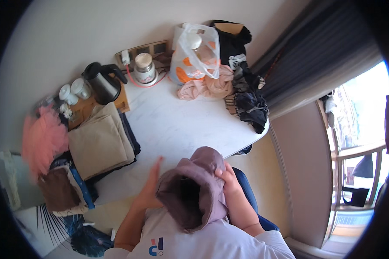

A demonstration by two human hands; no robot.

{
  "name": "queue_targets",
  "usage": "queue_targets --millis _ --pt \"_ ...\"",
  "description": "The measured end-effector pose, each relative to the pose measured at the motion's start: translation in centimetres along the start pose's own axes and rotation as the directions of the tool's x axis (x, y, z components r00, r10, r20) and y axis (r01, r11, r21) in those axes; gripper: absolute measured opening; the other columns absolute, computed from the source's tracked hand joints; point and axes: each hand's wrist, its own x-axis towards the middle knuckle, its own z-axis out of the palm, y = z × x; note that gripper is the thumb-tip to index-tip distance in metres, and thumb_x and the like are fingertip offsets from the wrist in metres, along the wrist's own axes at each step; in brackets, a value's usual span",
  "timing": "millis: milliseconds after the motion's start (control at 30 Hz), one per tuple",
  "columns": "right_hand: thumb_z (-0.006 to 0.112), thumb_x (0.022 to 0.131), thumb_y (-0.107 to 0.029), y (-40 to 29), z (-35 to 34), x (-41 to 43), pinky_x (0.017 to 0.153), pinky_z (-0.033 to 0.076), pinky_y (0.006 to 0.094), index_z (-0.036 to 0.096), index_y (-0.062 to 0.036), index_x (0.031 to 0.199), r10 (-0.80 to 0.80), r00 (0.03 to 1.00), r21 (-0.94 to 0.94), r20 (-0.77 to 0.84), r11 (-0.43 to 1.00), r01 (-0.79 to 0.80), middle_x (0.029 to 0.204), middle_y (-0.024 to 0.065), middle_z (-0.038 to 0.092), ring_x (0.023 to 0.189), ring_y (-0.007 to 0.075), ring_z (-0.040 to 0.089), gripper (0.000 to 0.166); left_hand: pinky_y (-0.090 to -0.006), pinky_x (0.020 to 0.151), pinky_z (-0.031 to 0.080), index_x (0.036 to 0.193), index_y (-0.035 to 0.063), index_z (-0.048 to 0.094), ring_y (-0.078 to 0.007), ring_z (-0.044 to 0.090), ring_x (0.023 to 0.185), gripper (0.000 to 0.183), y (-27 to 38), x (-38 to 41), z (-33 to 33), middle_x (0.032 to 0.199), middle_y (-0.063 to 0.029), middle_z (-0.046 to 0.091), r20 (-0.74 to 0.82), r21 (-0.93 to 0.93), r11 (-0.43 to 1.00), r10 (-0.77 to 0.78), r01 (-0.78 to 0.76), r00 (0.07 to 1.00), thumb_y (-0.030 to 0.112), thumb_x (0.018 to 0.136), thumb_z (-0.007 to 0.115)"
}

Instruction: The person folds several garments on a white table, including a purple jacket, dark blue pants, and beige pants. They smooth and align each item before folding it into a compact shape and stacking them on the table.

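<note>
A mauve fabric garment is held up in front of my chest, its wide opening facing me and its inside dark. Its exact kind is hard to tell. My right hand grips its right side, with the thumb on the outer cloth. On the other side, my left hand is upright and blurred, with the fingers stretched out beside the garment's left edge. Whether it touches the cloth there cannot be seen. Left of that hand, folded beige cloth lies on darker folded cloth on the white table.
An electric kettle, white cups and a jar stand along the wall. A plastic bag, pink cloth and dark clothes lie at the back right. Pink tulle and brown folded cloth lie left. A dark chair is at right.
</note>
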Motion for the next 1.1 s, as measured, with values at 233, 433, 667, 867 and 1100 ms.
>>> queue_targets --millis 233,433,667,867,1100 --pt "0.074 0.073 -0.02 -9.3 -3.6 -9.6 0.051 0.028 0.0237 0.054 -0.0056 0.08 -0.773 0.513 -0.814 -0.374 0.538 0.218 0.063 -0.0063 0.039 0.059 0.0057 0.036 0.026 -0.0343 0.091 0.045 0.111 0.0042 0.063 -0.0257 0.059 0.101 0.032 -5.4 4.2 4.4 0.107 -0.0168 0.062 0.706 0.294 0.954 -0.176 -0.057 0.686 0.015 0.081 0.068" --pt "0.07 0.077 -0.009 -11.6 -6.1 -21.2 0.051 0.032 0.0257 0.058 -0.0013 0.086 -0.76 0.506 -0.793 -0.408 0.57 0.216 0.066 -0.0021 0.046 0.056 0.0087 0.041 0.017 -0.0352 0.066 0.051 0.112 0.0086 0.065 -0.0303 0.065 0.076 0.043 -0.4 12.1 7.4 0.091 -0.0139 0.068 0.683 0.381 0.805 0.087 -0.455 0.725 0.0 0.07 0.065" --pt "0.071 0.077 -0.005 -16.5 -13.6 -26.5 0.065 0.046 0.0255 0.064 -0.0006 0.096 -0.769 0.512 -0.866 -0.383 0.106 -0.489 0.074 0.0027 0.062 0.066 0.0125 0.054 0.021 -0.0394 0.072 0.052 0.107 0.0129 0.066 -0.0299 0.065 0.086 0.034 4.3 25.7 15.5 0.095 -0.0123 0.068 0.813 0.453 0.44 0.153 -0.775 0.562 0.007 0.075 0.063" --pt "0.071 0.074 -0.003 -25.4 -4.5 -24.9 0.067 0.05 0.0266 0.065 0.0013 0.08 -0.817 -0.489 -0.947 0.306 -0.211 -0.241 0.07 0.005 0.059 0.072 0.0183 0.06 0.009 -0.0394 0.065 0.051 0.08 0.0106 0.065 -0.0249 0.061 0.081 0.01 17.4 32.3 25.7 0.08 -0.0073 0.062 0.485 0.646 -0.207 0.855 -0.734 0.185 0.019 0.076 0.066" --pt "0.07 0.074 -0.001 -21.8 4.0 -16.7 0.046 0.042 0.03 0.054 -0.0044 0.06 -0.54 0.569 -0.784 0.62 -0.392 0.482 0.058 0.0066 0.05 0.05 0.0197 0.052 0.021 -0.0324 0.069 0.051 0.114 0.0122 0.064 -0.0245 0.068 0.08 0.034 19.3 27.0 16.8 0.094 -0.0088 0.07 0.403 0.497 0.147 0.834 -0.855 0.377 0.01 0.082 0.059"
